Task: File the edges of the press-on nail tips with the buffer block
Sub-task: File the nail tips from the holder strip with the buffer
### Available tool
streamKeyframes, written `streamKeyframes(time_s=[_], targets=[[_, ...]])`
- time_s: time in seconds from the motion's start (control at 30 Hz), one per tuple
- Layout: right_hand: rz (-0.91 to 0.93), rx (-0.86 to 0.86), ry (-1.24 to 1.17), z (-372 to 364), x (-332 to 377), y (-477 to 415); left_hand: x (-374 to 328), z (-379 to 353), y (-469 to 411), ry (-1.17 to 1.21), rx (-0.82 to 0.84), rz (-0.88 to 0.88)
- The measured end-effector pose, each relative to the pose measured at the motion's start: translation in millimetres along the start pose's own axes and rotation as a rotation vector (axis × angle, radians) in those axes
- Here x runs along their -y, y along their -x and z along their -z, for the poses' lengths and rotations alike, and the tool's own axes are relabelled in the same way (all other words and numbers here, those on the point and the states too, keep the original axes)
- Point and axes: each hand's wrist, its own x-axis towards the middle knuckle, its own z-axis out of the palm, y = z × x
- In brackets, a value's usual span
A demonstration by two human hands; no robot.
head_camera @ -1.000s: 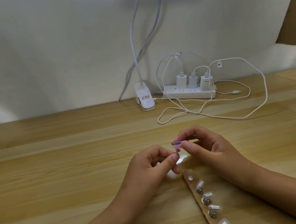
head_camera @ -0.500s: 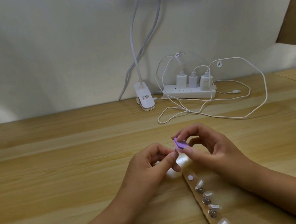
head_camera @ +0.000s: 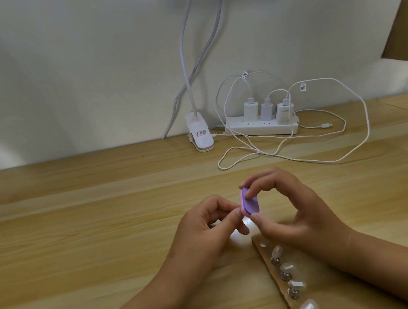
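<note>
Big wooden table (head_camera: 83, 233) with everything happening near the front edge. A narrow wooden strip (head_camera: 273, 272) lies at an angle under the right forearm. It carries a row of clear nail tips (head_camera: 287, 267) on little metal stands, and the top spot looks empty.

Both forearms come in from the bottom and meet in the middle, just above the table. The right hand (head_camera: 297, 218) is arched, with the forefinger on top of the buffer block (head_camera: 251, 204) and the thumb underneath. It's held end to end, and the purple face looks toward the camera. The left hand (head_camera: 203, 235) is curled, with thumb and forefinger pinched tight right against the block's pink edge. I honestly can't see what's in that pinch. My guess is a nail tip, hidden by the fingertips.

Handling-wise, I'd say the block is light, foamy and a bit squishy, so gripping it by the ends keeps the gritty face free. The tips look thin, slick and springy, and one could easily ping out of a pinch. I'd hold a tip by its sides near the base and go gentle.
</note>
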Motion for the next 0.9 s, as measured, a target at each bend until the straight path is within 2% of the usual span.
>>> streamKeyframes(time_s=[0.07, 0.27, 0.4, 0.53, 0.63, 0.77, 0.9], targets=[[0.045, -0.008, 0.030, 0.0, -0.3, 0.4, 0.2, 0.2, 0.1, 0.002, 0.001, -0.004], [-0.009, -0.019, -0.011, -1.3, -0.2, 0.8, 1.4, 1.2, -0.4, 0.005, 0.007, -0.007], [-0.210, -0.013, -0.129, 0.2, -2.4, -0.3, 1.4, 1.0, -0.2, 0.002, -0.001, 0.013], [-0.207, 0.057, -0.228, -0.3, 2.2, 0.7, 0.0, 0.5, 0.2, -0.027, 0.015, 0.005], [-0.320, 0.075, -0.314, 2.1, 2.4, -1.1, -1.1, 0.3, 0.1, -0.019, 0.002, 0.009], [-0.263, 0.077, -0.301, 2.1, 4.6, -0.2, -1.5, 0.0, 1.0, -0.032, 0.016, 0.007], [-0.310, 0.098, -0.317, 2.4, 4.5, 0.1, -0.8, 0.0, 0.9, -0.026, 0.011, 0.014]])
